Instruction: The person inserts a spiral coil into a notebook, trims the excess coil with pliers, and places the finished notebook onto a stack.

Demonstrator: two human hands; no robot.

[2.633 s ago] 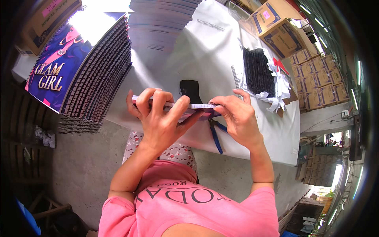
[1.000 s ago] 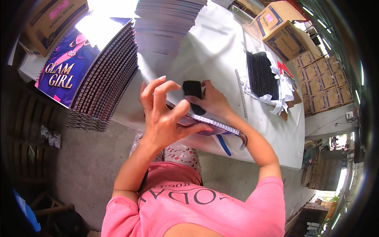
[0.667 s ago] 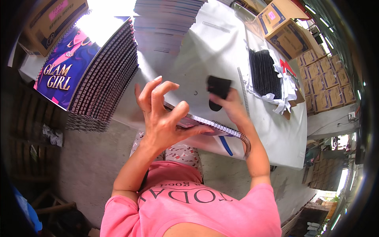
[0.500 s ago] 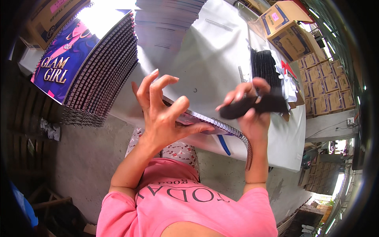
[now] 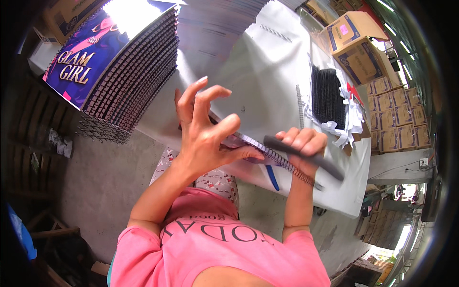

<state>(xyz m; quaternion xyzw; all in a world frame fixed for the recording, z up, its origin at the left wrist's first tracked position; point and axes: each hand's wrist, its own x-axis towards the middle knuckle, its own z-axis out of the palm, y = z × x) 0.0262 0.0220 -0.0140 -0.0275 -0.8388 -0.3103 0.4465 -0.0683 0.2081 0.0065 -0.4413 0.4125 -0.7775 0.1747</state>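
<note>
My left hand (image 5: 203, 136) grips a thin notebook (image 5: 247, 139), seen nearly edge-on, with the thumb along its near face and several fingers raised and curled. A dark spiral wire coil (image 5: 288, 165) runs along the notebook's edge and sticks out past its right end, crossing in front of my right wrist. My right hand (image 5: 304, 142) is wrapped round a long dark tool (image 5: 326, 167), which lies slantwise over the coil. The tool is blurred, so its kind and whether it touches the coil cannot be made out.
A tall stack of coil-bound notebooks (image 5: 134, 71) stands left on the white-covered table (image 5: 258, 71); loose sheets (image 5: 210, 28) are piled beside it. Black coils (image 5: 328, 98) lie at right, near cartons (image 5: 361, 57). A blue strip-like object (image 5: 272, 178) lies near the front edge.
My right hand has moved down, and the dark tool has swung to slope down rightward along the coil. The coil's free end looks straighter. My left hand keeps its grip.
</note>
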